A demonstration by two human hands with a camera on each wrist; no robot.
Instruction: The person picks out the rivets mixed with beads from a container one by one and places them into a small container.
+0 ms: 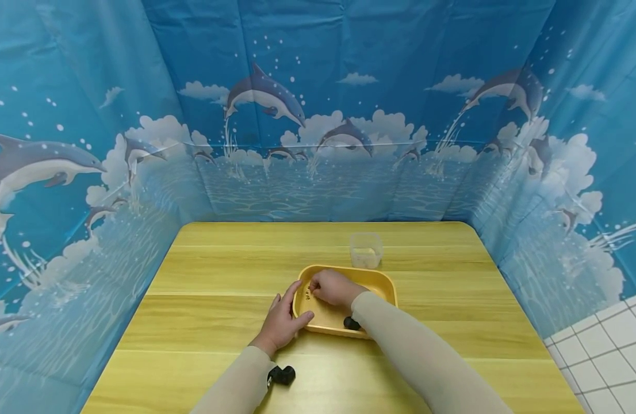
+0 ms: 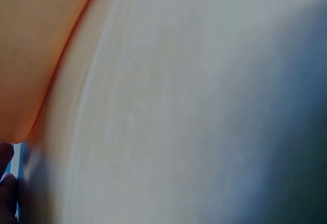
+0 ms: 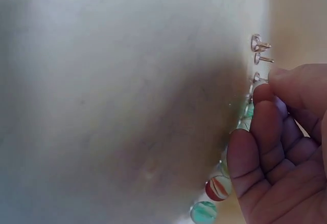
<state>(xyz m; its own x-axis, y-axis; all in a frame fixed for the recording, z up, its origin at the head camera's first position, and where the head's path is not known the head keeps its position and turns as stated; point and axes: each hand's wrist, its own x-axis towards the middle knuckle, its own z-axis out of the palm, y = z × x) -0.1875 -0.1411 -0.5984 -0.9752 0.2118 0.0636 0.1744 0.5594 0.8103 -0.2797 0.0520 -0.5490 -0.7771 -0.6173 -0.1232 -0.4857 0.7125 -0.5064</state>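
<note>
Head view: on the tabletop (image 1: 209,313), the left hand (image 1: 280,323), fingers extended, braces the tray (image 1: 322,315), presumably steadying it; the right hand (image 1: 334,288) works inside its left end.

Left wrist: tray wall; contact cannot be told.

Right wrist: thumb and forefinger apparently pinch a tack (image 3: 257,76) by its graspable pin, near marbles (image 3: 218,188).

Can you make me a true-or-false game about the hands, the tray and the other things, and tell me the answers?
1. The left hand touches the tray. True.
2. The clear box is inside the tray. False: it stands on the table, past the tray's far side.
3. All the marbles are red. False: one is green.
4. The right hand reaches into the tray. True.
5. Pins are near the right hand. True.
6. The curtain shows horses. False: it shows dolphins.
</note>
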